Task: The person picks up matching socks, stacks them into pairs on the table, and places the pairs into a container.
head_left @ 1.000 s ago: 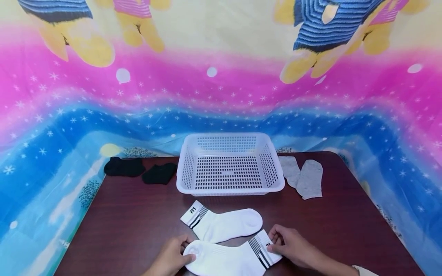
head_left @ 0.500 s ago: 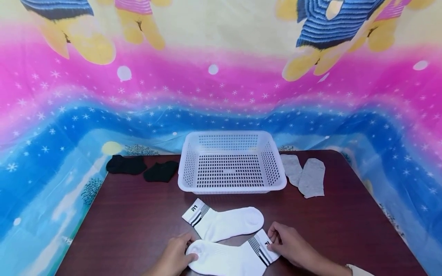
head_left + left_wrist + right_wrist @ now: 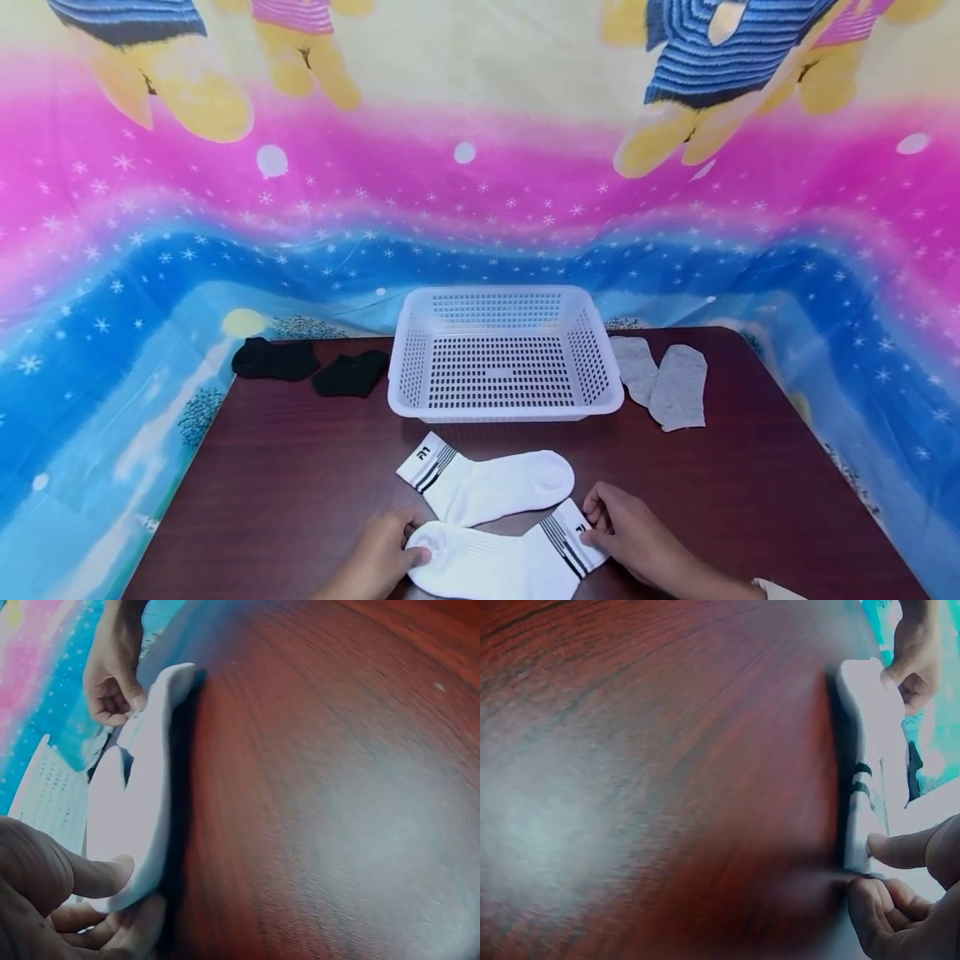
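A white sock with black stripes at its cuff (image 3: 487, 562) stretches between both hands near the front of the table. My left hand (image 3: 378, 550) pinches its toe end, thumb on top and fingers beneath, as the left wrist view shows on the sock (image 3: 142, 825). At the other end my right hand (image 3: 633, 533) pinches the striped cuff; in the right wrist view the thumb (image 3: 900, 850) lies on the cuff. Just behind lies a matching white sock (image 3: 502, 487), flat, its cuff pointing left.
A white perforated plastic basket (image 3: 502, 414) stands at the back middle of the dark wooden table (image 3: 300, 475). Two black socks (image 3: 348, 373) lie left of it, two grey socks (image 3: 677, 387) right of it. A patterned cloth (image 3: 480, 200) hangs round the table's back and sides.
The scene has shifted slightly in the head view. Both hands keep their hold on the white sock's two ends, and nothing else has visibly moved.
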Action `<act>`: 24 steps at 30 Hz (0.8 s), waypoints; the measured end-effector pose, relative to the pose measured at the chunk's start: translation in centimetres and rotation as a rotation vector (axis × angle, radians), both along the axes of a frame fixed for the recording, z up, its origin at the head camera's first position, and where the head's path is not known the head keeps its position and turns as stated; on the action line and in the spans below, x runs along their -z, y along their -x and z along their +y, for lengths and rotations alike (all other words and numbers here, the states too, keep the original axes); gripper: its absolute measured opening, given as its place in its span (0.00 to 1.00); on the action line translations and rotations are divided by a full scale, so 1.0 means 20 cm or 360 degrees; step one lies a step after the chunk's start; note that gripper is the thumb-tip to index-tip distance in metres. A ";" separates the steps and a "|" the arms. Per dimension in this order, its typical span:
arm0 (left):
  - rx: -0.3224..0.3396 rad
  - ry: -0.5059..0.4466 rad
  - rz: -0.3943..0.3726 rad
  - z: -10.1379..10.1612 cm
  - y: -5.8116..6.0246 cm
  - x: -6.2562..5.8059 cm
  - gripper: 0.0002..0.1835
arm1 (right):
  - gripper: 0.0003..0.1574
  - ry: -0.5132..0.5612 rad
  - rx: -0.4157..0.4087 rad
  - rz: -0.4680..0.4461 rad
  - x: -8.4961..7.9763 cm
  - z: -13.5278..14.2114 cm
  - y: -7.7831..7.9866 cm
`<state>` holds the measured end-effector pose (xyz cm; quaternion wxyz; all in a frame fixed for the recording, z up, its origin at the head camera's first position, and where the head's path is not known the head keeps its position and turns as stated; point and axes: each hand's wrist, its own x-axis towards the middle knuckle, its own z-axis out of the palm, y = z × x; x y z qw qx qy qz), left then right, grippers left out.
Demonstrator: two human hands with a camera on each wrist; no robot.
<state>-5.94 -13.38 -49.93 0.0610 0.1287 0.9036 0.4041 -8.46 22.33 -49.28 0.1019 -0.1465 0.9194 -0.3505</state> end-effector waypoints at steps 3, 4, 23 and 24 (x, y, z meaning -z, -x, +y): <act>-0.0004 -0.0129 -0.0126 0.00 0.00 -0.01 0.11 | 0.20 -0.0044 -0.0004 0.0087 -0.03 -0.02 0.01; -0.0003 -0.0148 -0.0151 0.00 0.00 -0.01 0.11 | 0.21 -0.0058 -0.0006 0.0110 -0.04 -0.03 0.01; -0.0170 -0.0380 -0.0371 0.03 0.00 -0.10 0.03 | 0.14 0.0302 -0.0356 0.0014 -0.21 -0.25 0.00; -0.0183 -0.0413 -0.0398 0.04 0.01 -0.11 0.04 | 0.13 0.0324 -0.0370 0.0019 -0.22 -0.27 -0.01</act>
